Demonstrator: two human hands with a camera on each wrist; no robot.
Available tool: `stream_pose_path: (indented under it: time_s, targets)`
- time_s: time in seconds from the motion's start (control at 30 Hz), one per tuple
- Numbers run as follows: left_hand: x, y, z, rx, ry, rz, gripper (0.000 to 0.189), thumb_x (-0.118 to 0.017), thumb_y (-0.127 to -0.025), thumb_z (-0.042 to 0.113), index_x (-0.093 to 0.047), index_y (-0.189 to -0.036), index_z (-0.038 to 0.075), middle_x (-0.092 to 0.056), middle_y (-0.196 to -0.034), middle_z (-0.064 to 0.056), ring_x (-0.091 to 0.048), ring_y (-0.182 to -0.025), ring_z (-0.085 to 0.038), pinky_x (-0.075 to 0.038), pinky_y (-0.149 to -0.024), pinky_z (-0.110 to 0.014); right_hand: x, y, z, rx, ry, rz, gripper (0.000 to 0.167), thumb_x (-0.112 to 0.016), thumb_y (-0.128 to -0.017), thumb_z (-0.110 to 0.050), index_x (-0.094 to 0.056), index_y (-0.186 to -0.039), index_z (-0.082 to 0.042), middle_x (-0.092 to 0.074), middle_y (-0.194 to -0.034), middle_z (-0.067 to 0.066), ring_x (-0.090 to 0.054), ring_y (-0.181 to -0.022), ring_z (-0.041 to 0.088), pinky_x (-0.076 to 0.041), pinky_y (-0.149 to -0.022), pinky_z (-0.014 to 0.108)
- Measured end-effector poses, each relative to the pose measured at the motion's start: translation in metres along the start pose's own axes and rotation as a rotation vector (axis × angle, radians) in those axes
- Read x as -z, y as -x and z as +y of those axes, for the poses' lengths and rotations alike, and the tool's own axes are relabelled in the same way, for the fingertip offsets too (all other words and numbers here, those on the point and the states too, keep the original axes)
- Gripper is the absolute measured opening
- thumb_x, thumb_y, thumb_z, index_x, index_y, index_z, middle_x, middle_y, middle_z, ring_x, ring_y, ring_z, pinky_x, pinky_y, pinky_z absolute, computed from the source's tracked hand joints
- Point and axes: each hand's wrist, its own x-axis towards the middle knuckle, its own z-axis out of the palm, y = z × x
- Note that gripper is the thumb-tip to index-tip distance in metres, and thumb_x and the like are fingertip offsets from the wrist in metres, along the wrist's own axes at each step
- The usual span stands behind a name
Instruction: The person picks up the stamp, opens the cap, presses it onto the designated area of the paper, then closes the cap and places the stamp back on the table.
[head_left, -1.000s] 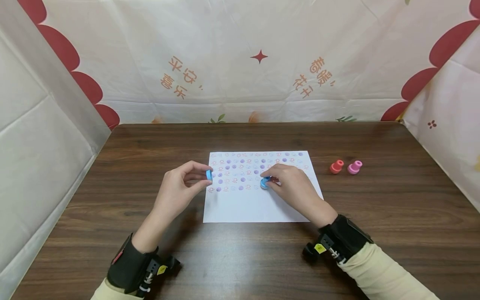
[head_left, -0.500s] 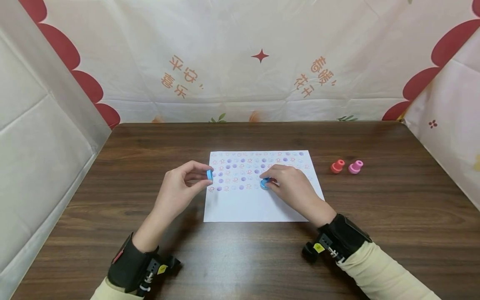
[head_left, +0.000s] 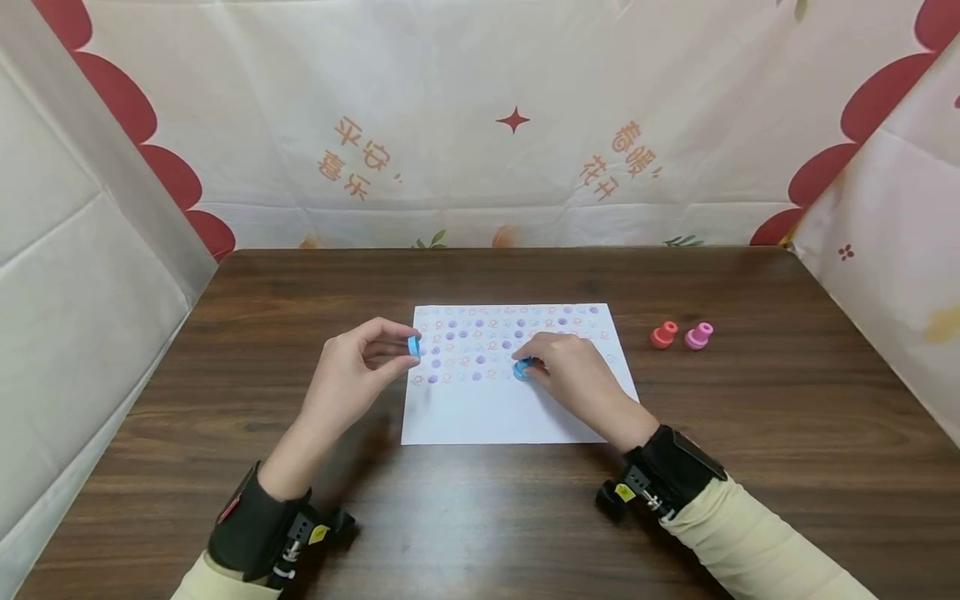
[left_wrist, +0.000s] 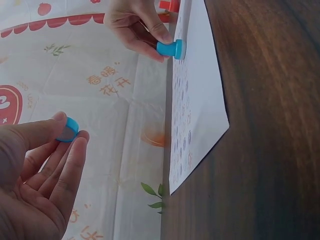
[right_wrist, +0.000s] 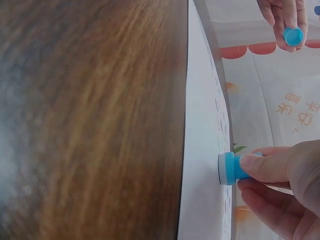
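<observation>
My right hand [head_left: 573,375] pinches a blue toy stamp [right_wrist: 231,168] by its narrow handle. The stamp stands upright, its round face down at the white paper [head_left: 465,417], at the right end of the lowest row of printed marks. Small purple, red and pale blue prints fill rows over the paper's upper part. Just off the paper's left edge, my left hand [head_left: 351,367] holds a small round blue cap [left_wrist: 70,129] between thumb and fingers, raised above the table. In the right wrist view the cap's hollow side shows.
A red stamp [head_left: 663,335] and a pink stamp [head_left: 698,336] stand upright on the brown wooden table [head_left: 480,508], right of the paper. A patterned white cloth [head_left: 450,100] hangs behind the table and along its sides.
The whole head view has shifted slightly to the left. Both hands keep their places over the paper, holding the same stamp and cap.
</observation>
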Motion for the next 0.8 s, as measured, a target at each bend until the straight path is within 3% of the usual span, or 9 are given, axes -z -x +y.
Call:
stream_pose_path:
  time_s: [0.33, 0.8]
  targets:
    - [-0.0029, 0.0000, -0.0006, 0.009, 0.013, -0.022, 0.029, -0.078, -0.085, 0.008, -0.070, -0.112, 0.007, -0.076, -0.108, -0.010, -0.075, -0.094, -0.021, -0.062, -0.083, -0.041, -0.0017, 0.0004, 0.0000, -0.005, 0.000, 0.003, 0.015, -0.076, -0.087, -0.009, -0.078, -0.101, -0.011, -0.078, -0.103, 0.005, -0.073, -0.099, 0.021, -0.059, -0.089, 0.041]
    - [-0.0024, -0.0019, -0.0019, 0.001, -0.018, -0.042, 0.027, -0.078, -0.086, 0.010, -0.070, -0.112, 0.008, -0.077, -0.105, -0.009, -0.075, -0.093, -0.020, -0.062, -0.082, -0.038, 0.0011, -0.0029, -0.0004, 0.007, 0.000, -0.013, 0.015, -0.077, -0.086, -0.009, -0.078, -0.102, -0.010, -0.078, -0.104, 0.006, -0.073, -0.099, 0.021, -0.059, -0.089, 0.040]
